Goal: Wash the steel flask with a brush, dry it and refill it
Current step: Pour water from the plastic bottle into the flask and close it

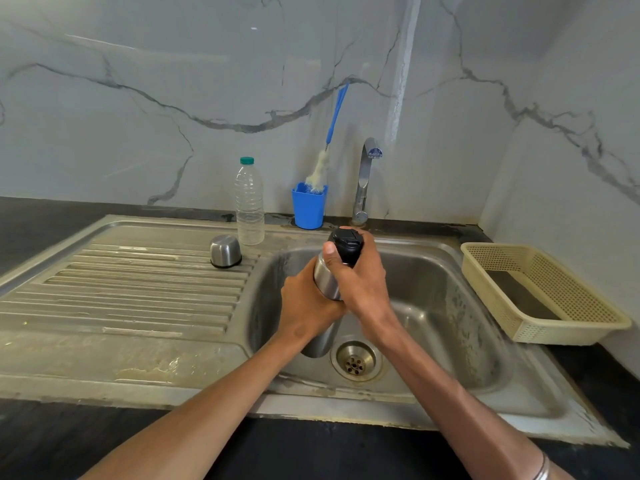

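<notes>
I hold the steel flask (pixel 325 282) tilted over the sink basin (pixel 433 306). My left hand (pixel 306 306) grips its body from the left. My right hand (pixel 360 271) grips the black stopper (pixel 348 242) at its top, thumb on the flask's shoulder. The flask's lower end shows below my hands, near the drain (pixel 355 362). Its steel cup lid (pixel 225 251) stands upside down on the drainboard. A bottle brush (pixel 323 161) with a blue handle leans in a blue cup (pixel 308 209) behind the sink.
A clear plastic water bottle (pixel 249 206) with a green cap stands behind the steel lid. The tap (pixel 365 178) rises behind the basin, no water running. A beige plastic basket (pixel 540 292) sits on the dark counter at the right. The ribbed drainboard (pixel 138 285) lies left.
</notes>
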